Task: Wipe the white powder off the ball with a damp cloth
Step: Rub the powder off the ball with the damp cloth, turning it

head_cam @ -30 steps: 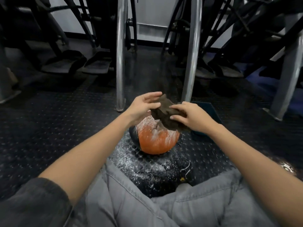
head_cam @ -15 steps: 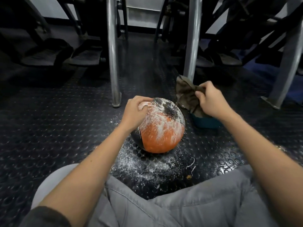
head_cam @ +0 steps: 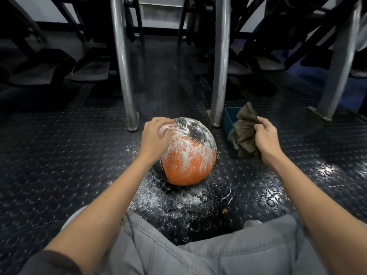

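An orange and black ball (head_cam: 188,155), dusted with white powder over its top and left side, sits on the studded black floor between my knees. My left hand (head_cam: 155,138) grips the ball's upper left side with curled fingers. To the right of the ball, my right hand (head_cam: 266,138) holds a crumpled brown cloth (head_cam: 243,133) bunched in its fingers, lifted clear of the ball. The cloth hangs over a dark teal container (head_cam: 228,124) on the floor.
White powder (head_cam: 174,201) is scattered on the floor in front of the ball. Two chrome posts (head_cam: 123,64) (head_cam: 220,62) stand just behind the ball, a third metal leg (head_cam: 335,66) at the far right. Dark machine pedals (head_cam: 91,66) lie at the back left.
A second ago both hands held the cloth over the ball's top. The right hand then carried the cloth away to the right over the container, while the left hand stayed gripping the ball.
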